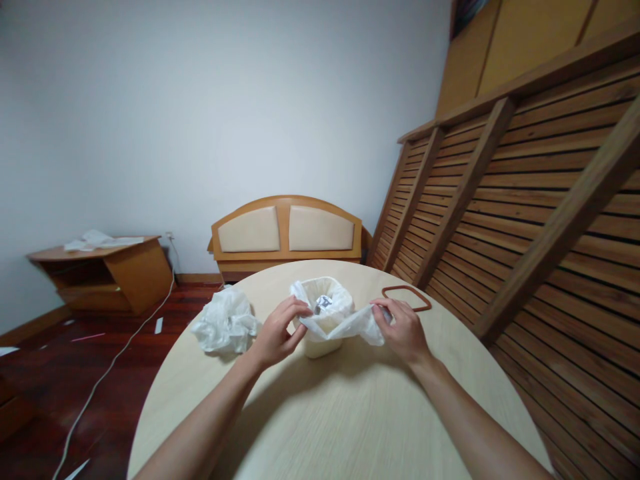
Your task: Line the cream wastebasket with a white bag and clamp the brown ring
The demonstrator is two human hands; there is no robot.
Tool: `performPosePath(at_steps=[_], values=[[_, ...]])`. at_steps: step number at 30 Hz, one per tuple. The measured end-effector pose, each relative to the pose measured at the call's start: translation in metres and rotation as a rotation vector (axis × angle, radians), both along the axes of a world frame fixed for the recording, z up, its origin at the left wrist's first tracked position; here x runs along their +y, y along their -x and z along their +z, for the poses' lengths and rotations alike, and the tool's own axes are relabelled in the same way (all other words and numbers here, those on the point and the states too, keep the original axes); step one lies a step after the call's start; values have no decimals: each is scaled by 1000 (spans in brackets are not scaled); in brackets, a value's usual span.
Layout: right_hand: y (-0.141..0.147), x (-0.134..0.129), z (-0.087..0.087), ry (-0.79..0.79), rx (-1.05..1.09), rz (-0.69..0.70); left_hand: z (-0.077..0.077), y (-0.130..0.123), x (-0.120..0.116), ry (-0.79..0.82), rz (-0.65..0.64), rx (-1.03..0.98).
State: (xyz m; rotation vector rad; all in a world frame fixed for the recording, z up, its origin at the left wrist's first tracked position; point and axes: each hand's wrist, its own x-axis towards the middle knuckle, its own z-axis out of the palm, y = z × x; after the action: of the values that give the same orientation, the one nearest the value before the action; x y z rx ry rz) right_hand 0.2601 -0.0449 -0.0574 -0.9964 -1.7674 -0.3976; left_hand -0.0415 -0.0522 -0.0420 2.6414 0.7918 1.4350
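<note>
A small cream trash bin [320,348] stands upright on the round table, lined with a thin white plastic bag [345,325]. Inside the bin lies a crumpled white and dark blue piece of litter [325,305], too small to name. At the bin's left front rim, my left hand [283,330] pinches the bag's edge between thumb and fingers. My right hand [400,327] grips another part of the bag, pulled out to the right of the bin. Behind my right hand rests a reddish-brown rounded frame [425,301], perhaps the bin's rim ring.
Left of the bin, a crumpled white plastic bag [227,320] lies on the pale round table [350,413]. Slatted wooden panels [500,187] lean along the right side. A headboard [287,230] stands behind, a low cabinet [120,277] at left, and a cable [120,353] crosses the floor.
</note>
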Motion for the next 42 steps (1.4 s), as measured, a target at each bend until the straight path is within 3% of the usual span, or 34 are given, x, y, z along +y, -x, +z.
performPosePath(at_steps=[10,14,20,31,42], values=[[-2,1,-1,20,71,-5,13,-8,-15,16,-13,1],[-3,0,-1,72,137,34,15,-8,-16,32,-33,-92],[-4,-1,-1,122,131,50,11,-5,-11,27,59,-235],[-3,-2,-1,89,80,55,9,-12,-15,-187,40,-120],[14,-15,7,-19,-60,131,13,-24,-27,-208,-94,43]])
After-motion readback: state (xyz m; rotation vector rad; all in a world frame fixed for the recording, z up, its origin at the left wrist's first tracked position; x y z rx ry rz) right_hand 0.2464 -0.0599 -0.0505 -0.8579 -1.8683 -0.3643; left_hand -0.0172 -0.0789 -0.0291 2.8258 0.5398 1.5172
